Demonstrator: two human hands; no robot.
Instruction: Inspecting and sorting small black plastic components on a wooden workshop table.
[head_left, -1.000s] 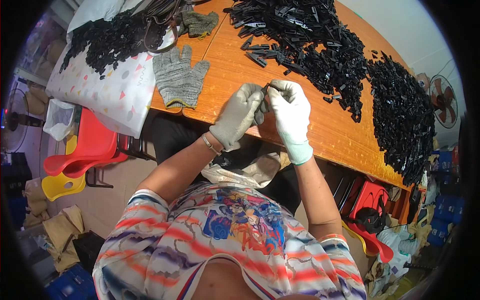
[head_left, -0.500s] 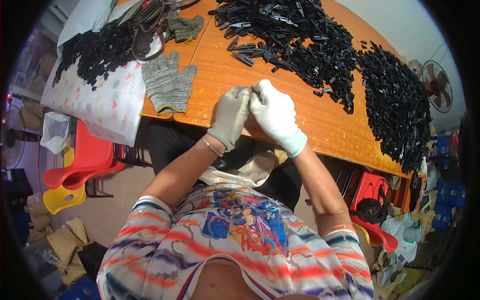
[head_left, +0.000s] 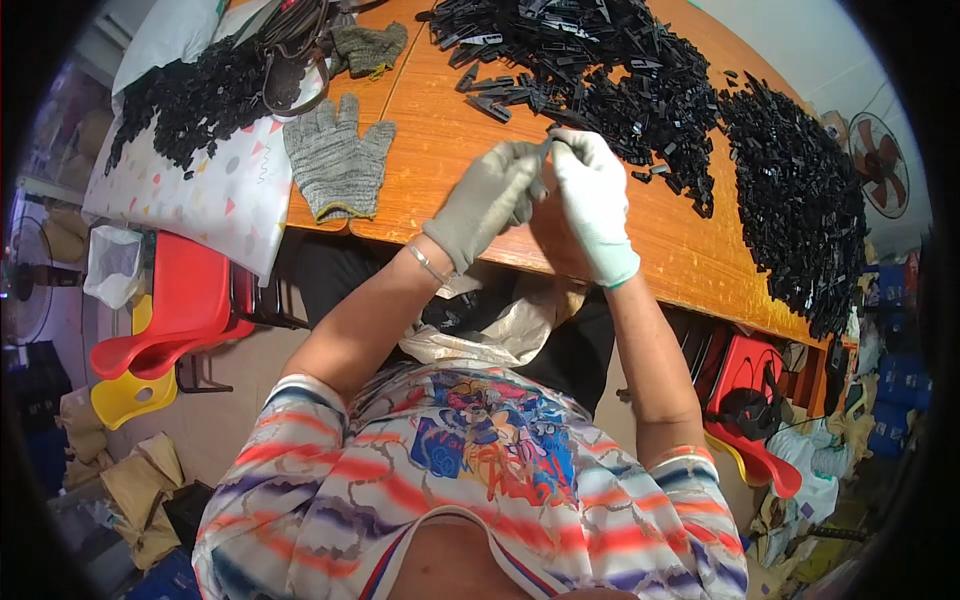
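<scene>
Head view, item one: a small black plastic piece (head_left: 549, 140), thin and dark, pinched between my two hands above the desk; its exact shape is too small to make out. My left hand (head_left: 490, 197), in a grey knit glove, closes its fingertips on the piece from the left. My right hand (head_left: 592, 195), in a pale white glove, closes on the same piece from the right, thumb and forefinger bent in. The two hands touch at the fingertips, with the piece held where they meet, just in front of the nearest edge of the big black heap.

Item two: the desk (head_left: 450, 140), orange-brown wood with a visible grain, running from upper left to lower right.

Item three: a large heap of black plastic parts (head_left: 620, 70) across the far side of the desk, and a second dense pile (head_left: 800, 200) to my right, near the desk's end.

Item four: a spare grey knit glove (head_left: 338, 160) lying flat, fingers spread, to the left of my hands; a darker glove (head_left: 372, 45) further back.

Item five: a white patterned sheet (head_left: 215, 195) at the desk's left end, bearing another spread of black parts (head_left: 190, 100).

Item six, room: red stacked chairs (head_left: 175, 310) and a yellow chair (head_left: 125, 395) at the left, crumpled cardboard (head_left: 140, 490) on the floor, a fan (head_left: 880, 165) at the right.
</scene>
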